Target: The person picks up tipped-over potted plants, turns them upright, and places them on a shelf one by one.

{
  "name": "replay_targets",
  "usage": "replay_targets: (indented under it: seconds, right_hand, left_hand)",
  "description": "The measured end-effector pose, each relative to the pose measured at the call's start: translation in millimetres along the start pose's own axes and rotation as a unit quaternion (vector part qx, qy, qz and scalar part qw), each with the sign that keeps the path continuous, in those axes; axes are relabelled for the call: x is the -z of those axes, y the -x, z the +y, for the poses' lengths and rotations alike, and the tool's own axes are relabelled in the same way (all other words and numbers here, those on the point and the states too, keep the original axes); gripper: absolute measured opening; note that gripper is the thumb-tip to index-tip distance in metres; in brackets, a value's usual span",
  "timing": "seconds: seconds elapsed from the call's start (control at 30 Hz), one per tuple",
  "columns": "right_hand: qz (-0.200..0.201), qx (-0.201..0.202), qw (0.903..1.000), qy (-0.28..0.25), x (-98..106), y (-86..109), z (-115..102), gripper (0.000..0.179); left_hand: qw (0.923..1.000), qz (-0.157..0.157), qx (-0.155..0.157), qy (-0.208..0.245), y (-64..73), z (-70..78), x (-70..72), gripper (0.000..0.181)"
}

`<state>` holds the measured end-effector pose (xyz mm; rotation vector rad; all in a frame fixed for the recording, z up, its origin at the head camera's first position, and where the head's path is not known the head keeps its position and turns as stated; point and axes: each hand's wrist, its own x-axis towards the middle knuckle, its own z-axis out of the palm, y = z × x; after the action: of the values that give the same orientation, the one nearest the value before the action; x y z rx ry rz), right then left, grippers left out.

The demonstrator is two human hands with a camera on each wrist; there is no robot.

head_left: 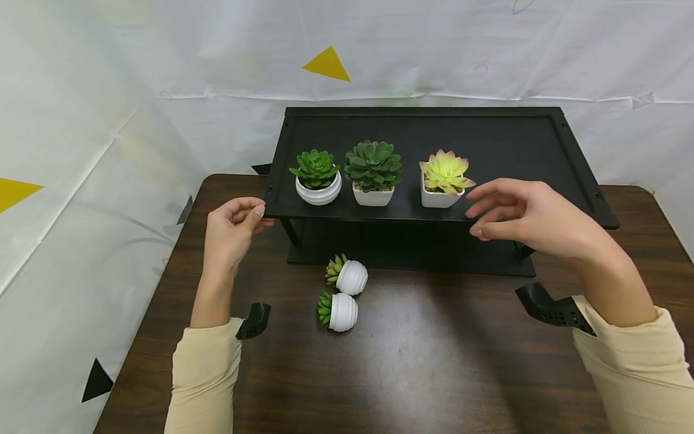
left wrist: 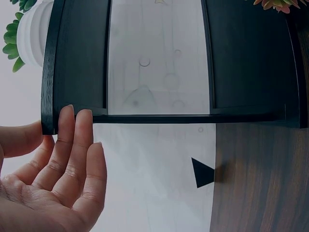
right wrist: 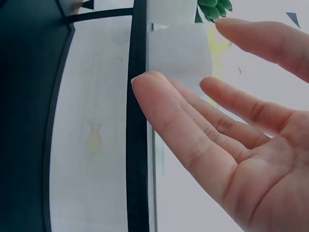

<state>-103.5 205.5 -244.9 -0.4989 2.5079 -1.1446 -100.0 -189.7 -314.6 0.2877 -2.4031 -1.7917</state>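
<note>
At its front left corner, my left hand (head_left: 230,229) pinches the black two-tier shelf (head_left: 509,157); the left wrist view shows the thumb on the outer side and fingertips underneath. Just right of a yellow-green succulent in a square white pot (head_left: 441,199), my right hand (head_left: 542,217) hovers with fingers loosely bent and holds nothing. On the top board also stand a dark green succulent in a square white pot (head_left: 373,196) and a bright green one in a round white pot (head_left: 320,191). Two small succulents in ribbed white pots (head_left: 352,278) lie on their sides before the shelf.
The shelf stands on a dark brown wooden table (head_left: 423,374), its lower board (head_left: 406,247) close to the tabletop. Behind and to the left hangs a white sheet (head_left: 228,48) with yellow and black triangles. The two tipped pots lie between the forearms.
</note>
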Motion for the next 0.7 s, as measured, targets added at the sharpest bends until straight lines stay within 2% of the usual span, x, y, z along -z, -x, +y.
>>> replay_targets:
  seconds: [0.17, 0.43, 0.7]
  right_hand:
    - [-0.012, 0.012, 0.9998, 0.001, -6, 2.7, -1, 0.041]
    - [-0.034, 0.034, 0.9984, -0.032, -23, 3.5, -1, 0.039]
    - [-0.062, 0.023, 0.9959, -0.061, -43, -1.9, 2, 0.04]
  left_hand:
    - [1.0, -0.001, 0.003, 0.0, 0.1, 0.2, -0.1, 0.02]
    - [1.0, -0.002, 0.004, -0.001, 0.2, 0.2, -0.2, 0.02]
    - [1.0, -0.002, -0.002, 0.004, 0.5, -0.4, 0.5, 0.02]
